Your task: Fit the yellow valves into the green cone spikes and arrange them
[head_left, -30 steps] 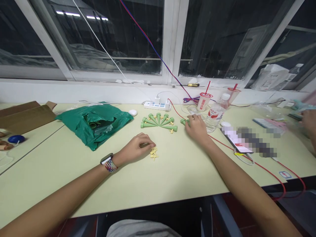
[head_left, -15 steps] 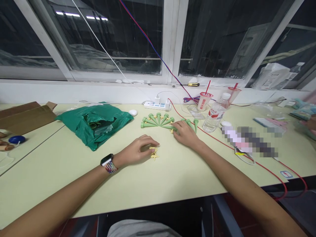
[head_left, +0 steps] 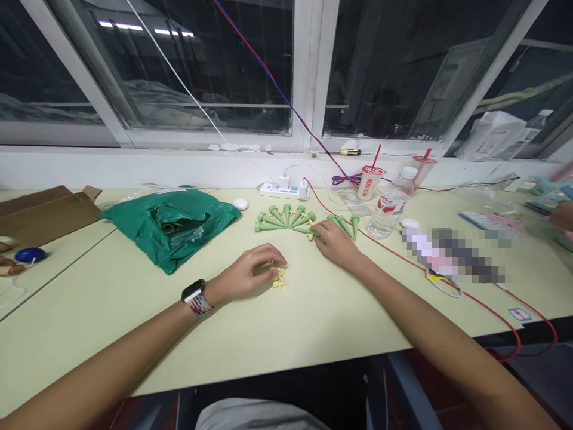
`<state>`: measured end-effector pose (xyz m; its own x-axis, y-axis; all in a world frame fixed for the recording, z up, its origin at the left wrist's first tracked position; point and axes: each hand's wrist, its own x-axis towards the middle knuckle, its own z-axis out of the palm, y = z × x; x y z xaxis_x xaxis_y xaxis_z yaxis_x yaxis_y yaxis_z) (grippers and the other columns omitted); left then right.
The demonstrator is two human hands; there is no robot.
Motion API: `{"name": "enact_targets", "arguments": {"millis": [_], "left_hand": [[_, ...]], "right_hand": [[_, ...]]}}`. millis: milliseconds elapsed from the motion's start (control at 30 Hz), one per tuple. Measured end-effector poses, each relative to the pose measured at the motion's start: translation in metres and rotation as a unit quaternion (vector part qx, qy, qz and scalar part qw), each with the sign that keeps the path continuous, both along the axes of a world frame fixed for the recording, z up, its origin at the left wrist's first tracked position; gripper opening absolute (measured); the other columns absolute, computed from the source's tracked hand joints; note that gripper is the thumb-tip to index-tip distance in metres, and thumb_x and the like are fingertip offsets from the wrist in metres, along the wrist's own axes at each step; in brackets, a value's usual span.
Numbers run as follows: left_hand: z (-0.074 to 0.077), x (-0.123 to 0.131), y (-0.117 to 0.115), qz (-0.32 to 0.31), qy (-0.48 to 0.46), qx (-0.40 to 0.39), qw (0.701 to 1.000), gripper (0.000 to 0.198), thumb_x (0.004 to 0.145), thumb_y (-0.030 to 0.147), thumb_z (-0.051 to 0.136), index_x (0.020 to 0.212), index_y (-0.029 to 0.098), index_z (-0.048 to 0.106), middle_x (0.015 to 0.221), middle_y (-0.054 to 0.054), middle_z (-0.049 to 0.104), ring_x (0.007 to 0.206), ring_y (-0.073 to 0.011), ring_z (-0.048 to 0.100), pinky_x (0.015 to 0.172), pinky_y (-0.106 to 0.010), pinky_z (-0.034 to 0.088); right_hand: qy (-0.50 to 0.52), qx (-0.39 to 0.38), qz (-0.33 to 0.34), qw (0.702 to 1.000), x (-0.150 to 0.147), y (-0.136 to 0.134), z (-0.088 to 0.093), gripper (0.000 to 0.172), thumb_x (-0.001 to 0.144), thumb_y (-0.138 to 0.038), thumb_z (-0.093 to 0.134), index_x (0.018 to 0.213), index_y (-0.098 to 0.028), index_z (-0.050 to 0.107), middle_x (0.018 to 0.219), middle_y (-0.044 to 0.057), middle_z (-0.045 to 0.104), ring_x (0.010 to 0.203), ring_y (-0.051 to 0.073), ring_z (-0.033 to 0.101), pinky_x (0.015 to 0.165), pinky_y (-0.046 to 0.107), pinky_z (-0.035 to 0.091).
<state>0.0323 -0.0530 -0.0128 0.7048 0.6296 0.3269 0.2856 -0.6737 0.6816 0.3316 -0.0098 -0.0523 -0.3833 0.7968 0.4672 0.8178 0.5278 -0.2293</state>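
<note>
Several green plastic cone-shaped spikes lie fanned in a half circle, tips together at the centre, with small yellow valve-like pieces showing between their wide ends. At the fan's right end my right hand has its fingers closed about the wide end of one spike, which they partly cover. Some more green spikes lie just beyond that hand. My left hand, wearing a watch, rests on the table with thumb and index finger apart. Its thumb tip is beside a little group of yellow valve-like pieces.
A torn green plastic bag lies left, near cardboard and a blue ball. Behind the spikes is a white power strip. A water bottle, a cup with a straw and a red cable are to the right.
The view has shifted very slightly. Both hands stay in nearly the same places, and the spikes and yellow pieces keep their layout.
</note>
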Motion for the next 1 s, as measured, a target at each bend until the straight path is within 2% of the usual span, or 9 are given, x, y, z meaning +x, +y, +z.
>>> {"name": "enact_targets", "arguments": {"millis": [133,300,433,500,633,767,1000], "left_hand": [[-0.002,-0.001,0.002,0.017,0.002,0.029,0.999,0.022,0.103,0.036,0.059,0.115,0.023,0.074,0.115,-0.012,0.070,0.108,-0.0239,0.069,0.095,-0.037,0.058],[-0.004,-0.002,0.003,0.086,-0.012,0.071,0.994,0.019,0.103,0.033,0.060,0.115,0.023,0.070,0.116,-0.010,0.071,0.105,-0.0221,0.069,0.096,-0.036,0.056],[-0.006,-0.001,0.001,0.107,-0.044,0.075,0.990,0.033,0.099,0.036,0.069,0.129,0.023,0.063,0.116,-0.009,0.072,0.104,-0.0212,0.070,0.096,-0.036,0.056],[-0.006,0.000,0.000,0.103,-0.051,0.080,0.990,0.040,0.097,0.037,0.072,0.133,0.023,0.060,0.114,-0.008,0.072,0.103,-0.0211,0.070,0.095,-0.036,0.057],[-0.005,0.002,-0.003,0.096,-0.059,0.122,0.986,0.026,0.097,0.032,0.072,0.120,0.022,0.065,0.109,-0.008,0.073,0.099,-0.0203,0.070,0.090,-0.034,0.057],[-0.004,0.003,-0.004,0.101,-0.095,0.152,0.979,0.008,0.099,0.025,0.067,0.106,0.020,0.069,0.103,-0.007,0.075,0.097,-0.0196,0.071,0.086,-0.031,0.056],[-0.009,0.003,-0.004,0.125,-0.113,0.085,0.982,0.008,0.098,0.026,0.070,0.103,0.020,0.072,0.098,-0.004,0.078,0.089,-0.0174,0.074,0.080,-0.027,0.058]], "right_hand": [[0.029,0.008,0.014,0.999,-0.001,-0.005,0.007,0.031,0.095,-0.016,0.055,0.125,-0.018,0.066,0.119,0.013,0.068,0.112,0.027,0.063,0.098,0.040,0.051],[0.091,0.076,0.084,0.989,-0.011,-0.020,0.018,0.033,0.098,-0.023,0.056,0.129,-0.019,0.063,0.117,0.012,0.069,0.106,0.025,0.067,0.091,0.039,0.056],[0.093,0.161,0.142,0.972,-0.031,-0.033,0.020,0.032,0.100,-0.027,0.057,0.130,-0.018,0.062,0.110,0.013,0.072,0.101,0.025,0.068,0.087,0.040,0.058],[0.086,0.177,0.170,0.966,-0.044,-0.040,0.020,0.032,0.101,-0.030,0.058,0.132,-0.019,0.062,0.111,0.013,0.074,0.101,0.025,0.069,0.086,0.041,0.058],[0.099,0.169,0.205,0.959,-0.063,-0.051,0.020,0.028,0.104,-0.032,0.060,0.129,-0.021,0.063,0.115,0.013,0.075,0.103,0.024,0.072,0.086,0.039,0.060],[0.133,0.174,0.231,0.948,-0.067,-0.054,0.020,0.030,0.104,-0.030,0.061,0.132,-0.020,0.059,0.117,0.013,0.074,0.107,0.023,0.072,0.089,0.036,0.062],[0.170,0.129,0.237,0.948,-0.065,-0.053,0.015,0.039,0.106,-0.020,0.055,0.145,-0.022,0.050,0.116,0.011,0.072,0.103,0.020,0.071,0.085,0.033,0.062]]}}
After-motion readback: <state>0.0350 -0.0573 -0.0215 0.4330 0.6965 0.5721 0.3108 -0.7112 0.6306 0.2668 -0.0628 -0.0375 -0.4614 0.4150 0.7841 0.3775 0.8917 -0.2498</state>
